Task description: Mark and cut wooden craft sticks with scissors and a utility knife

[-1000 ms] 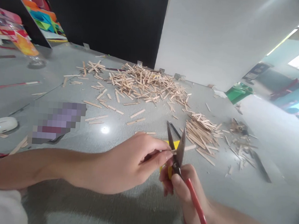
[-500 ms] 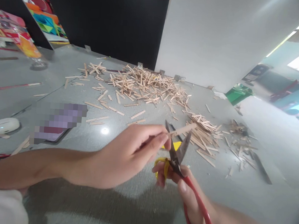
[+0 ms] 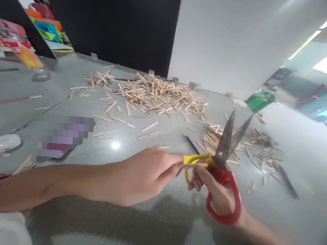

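Observation:
My left hand (image 3: pixel 148 175) pinches one end of a thin flat wooden stick (image 3: pixel 195 165) between thumb and fingers. The stick's other end meets the fingers of my right hand (image 3: pixel 215 187). Looped over that right hand are scissors (image 3: pixel 223 149) with one red and one yellow handle; their blades stand apart, pointing up and away from the stick. Behind the blades lies a small pile of wooden sticks (image 3: pixel 211 140). A dark pencil-like rod (image 3: pixel 192 144) rests on the table beyond my hands, near a yellow piece partly hidden by the scissors' handle.
A large heap of cut wooden pieces (image 3: pixel 160 94) spreads before the black and white panels. At left lie a blurred-out phone (image 3: pixel 67 140), a white mouse (image 3: pixel 5 142) and a bottle (image 3: pixel 28 55). A long blade (image 3: pixel 288 181) and scraps lie right; a green bin (image 3: pixel 260 99) stands beyond.
The scissors have swung right and up, away from the stick, which was between their blades. My right hand's fingers have come up to the stick's free end.

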{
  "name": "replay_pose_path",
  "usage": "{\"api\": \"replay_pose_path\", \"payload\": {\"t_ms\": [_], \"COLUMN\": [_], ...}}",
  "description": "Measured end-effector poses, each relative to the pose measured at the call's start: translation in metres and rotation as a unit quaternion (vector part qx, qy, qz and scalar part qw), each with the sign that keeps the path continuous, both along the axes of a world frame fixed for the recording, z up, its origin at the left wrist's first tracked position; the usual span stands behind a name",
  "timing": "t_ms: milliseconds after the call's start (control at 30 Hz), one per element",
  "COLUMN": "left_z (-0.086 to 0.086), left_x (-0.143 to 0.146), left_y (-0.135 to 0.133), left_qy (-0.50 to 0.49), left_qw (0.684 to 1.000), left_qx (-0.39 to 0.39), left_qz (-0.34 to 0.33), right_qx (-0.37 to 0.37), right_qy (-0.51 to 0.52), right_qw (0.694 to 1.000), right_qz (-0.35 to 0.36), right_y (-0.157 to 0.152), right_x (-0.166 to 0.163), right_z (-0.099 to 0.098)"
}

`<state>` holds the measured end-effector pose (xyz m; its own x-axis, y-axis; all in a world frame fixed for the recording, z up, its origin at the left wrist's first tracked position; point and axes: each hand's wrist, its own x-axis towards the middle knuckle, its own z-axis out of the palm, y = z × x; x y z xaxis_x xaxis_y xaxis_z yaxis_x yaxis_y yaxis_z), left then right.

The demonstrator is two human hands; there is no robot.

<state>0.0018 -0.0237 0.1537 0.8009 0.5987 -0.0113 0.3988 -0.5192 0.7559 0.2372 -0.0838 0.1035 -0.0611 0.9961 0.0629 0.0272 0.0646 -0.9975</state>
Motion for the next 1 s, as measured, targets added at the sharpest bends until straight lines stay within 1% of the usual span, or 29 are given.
{"api": "replay_pose_path", "payload": {"t_ms": [133, 233, 300, 333, 400, 533, 633, 767, 900, 1000], "left_z": [-0.008, -0.017, -0.024, -0.026, -0.027, -0.021, -0.018, -0.020, -0.022, -0.025], "left_x": [0.004, 0.007, 0.009, 0.009, 0.009, 0.008, 0.008, 0.008, 0.008, 0.007], "left_y": [0.002, 0.002, 0.001, 0.001, 0.001, 0.004, 0.007, 0.008, 0.005, 0.002], "left_qy": [-0.013, -0.061, -0.077, -0.078, -0.079, -0.077, -0.065, -0.042, -0.004, 0.044], "left_qw": [0.998, 0.988, 0.978, 0.975, 0.976, 0.987, 0.991, 0.990, 0.986, 0.977], "left_qx": [0.061, 0.141, 0.193, 0.206, 0.201, 0.131, 0.112, 0.131, 0.163, 0.202], "left_qz": [-0.005, -0.005, -0.002, -0.003, -0.013, -0.043, -0.041, -0.031, -0.046, -0.055], "right_qx": [0.012, 0.020, 0.017, 0.015, 0.015, -0.002, -0.019, -0.034, -0.033, -0.029], "right_qy": [-0.050, -0.094, -0.105, -0.108, -0.109, -0.104, -0.099, -0.101, -0.109, -0.112], "right_qw": [0.998, 0.994, 0.993, 0.993, 0.993, 0.994, 0.994, 0.994, 0.993, 0.993], "right_qz": [-0.026, -0.047, -0.046, -0.042, -0.035, -0.034, -0.039, -0.040, -0.021, -0.008], "right_y": [-0.004, -0.008, -0.010, -0.011, -0.012, -0.013, -0.013, -0.012, -0.011, -0.011], "right_x": [-0.001, 0.000, 0.000, 0.000, -0.001, -0.002, -0.003, -0.003, -0.006, -0.008], "right_z": [0.004, 0.003, 0.002, 0.001, 0.000, 0.001, 0.001, 0.001, 0.002, 0.002]}}
